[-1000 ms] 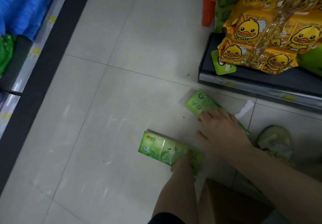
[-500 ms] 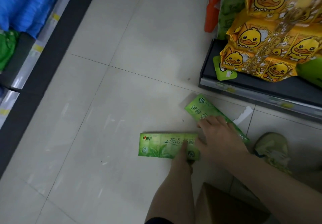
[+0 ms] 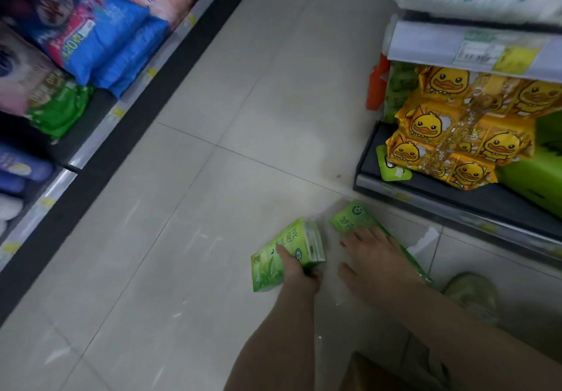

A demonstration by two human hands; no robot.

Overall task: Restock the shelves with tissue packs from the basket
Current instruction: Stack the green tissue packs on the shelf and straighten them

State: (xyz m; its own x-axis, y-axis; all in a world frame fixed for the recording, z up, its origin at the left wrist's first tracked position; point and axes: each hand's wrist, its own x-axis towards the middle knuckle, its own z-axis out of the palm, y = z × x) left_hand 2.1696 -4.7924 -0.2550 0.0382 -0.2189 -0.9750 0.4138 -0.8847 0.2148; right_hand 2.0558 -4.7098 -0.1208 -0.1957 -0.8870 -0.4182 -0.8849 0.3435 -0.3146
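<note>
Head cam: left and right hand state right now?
Left hand: closed, grip round the nearer green tissue pack.
Right hand: open, fingers laid flat on the farther green tissue pack.

Green tissue pack flat on tiled floor

This is a shop aisle. Up and to the right of where the left hand grips a green tissue pack, a low display shelf carries stacked yellow duck-printed packs under a shelf-edge strip with a printed price label. Well to the left of the grip, across a pale tiled floor, a second run of shelving holds blue bagged packs and green bagged packs, with small yellow price tags along the shelf lips.
</note>
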